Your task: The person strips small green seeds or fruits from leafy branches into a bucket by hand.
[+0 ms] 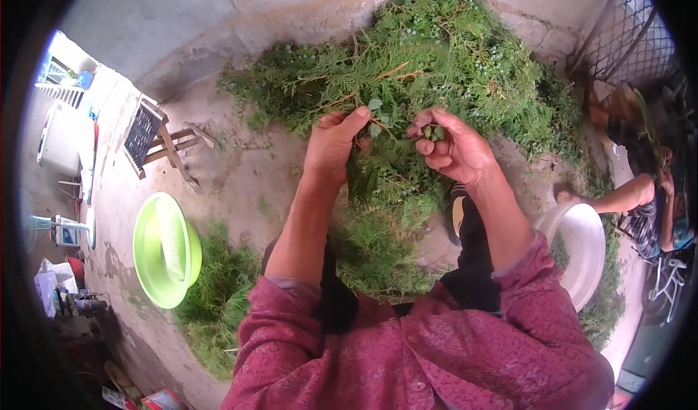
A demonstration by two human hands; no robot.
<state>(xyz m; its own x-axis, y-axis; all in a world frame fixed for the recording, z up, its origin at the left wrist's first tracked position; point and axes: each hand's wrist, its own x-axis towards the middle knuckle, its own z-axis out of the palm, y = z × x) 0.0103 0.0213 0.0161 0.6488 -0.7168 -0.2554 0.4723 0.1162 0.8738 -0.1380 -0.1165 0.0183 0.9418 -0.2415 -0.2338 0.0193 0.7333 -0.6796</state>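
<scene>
My left hand [334,144] is closed, with thumb and forefinger pinching a leafy evergreen sprig [376,173]. Bluish-green cones [375,105] show on the sprig beside the thumb tip. To the right, my right hand [465,152] is turned partly palm up, its fingers curled around several small green cones [434,133]. A short gap separates the two hands. Beyond and beneath them spreads a large heap of cut evergreen branches [465,61], dotted with more pale cones.
A lime-green basin [190,264] with a sieve-like insert stands at left, beside loose greenery [218,301]. Behind it is a wooden stool [169,148]. A whitish plastic tub [590,246] sits at right, near another person's hand [566,195]. Wire mesh [632,39] borders the far right.
</scene>
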